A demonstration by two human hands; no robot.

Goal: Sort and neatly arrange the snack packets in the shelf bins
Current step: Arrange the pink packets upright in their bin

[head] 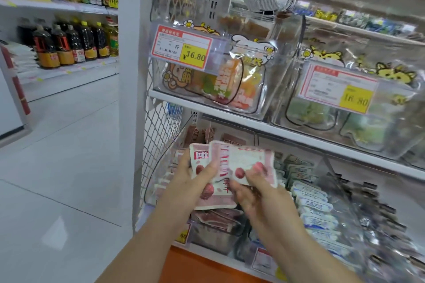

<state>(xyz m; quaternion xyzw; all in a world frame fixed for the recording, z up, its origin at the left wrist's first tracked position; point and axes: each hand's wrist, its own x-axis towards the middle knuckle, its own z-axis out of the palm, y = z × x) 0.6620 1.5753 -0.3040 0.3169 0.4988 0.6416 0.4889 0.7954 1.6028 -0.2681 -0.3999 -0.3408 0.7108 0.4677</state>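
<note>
Pink-and-white snack packets (247, 158) in curled fingers (210, 169) of left hand (190, 188) and right hand (259, 197), below "¥16.80" price tag (181, 46)

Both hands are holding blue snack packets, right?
Not quite. The head view shows the left hand and the right hand both holding pink-and-white snack packets, not blue ones. The blue-and-white packets lie further right, and neither hand touches them.

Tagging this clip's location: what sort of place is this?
Most likely a grocery shop aisle: a price tag reading 16.80 on a clear snack bin, and shelves of bottles across the floor.
</note>
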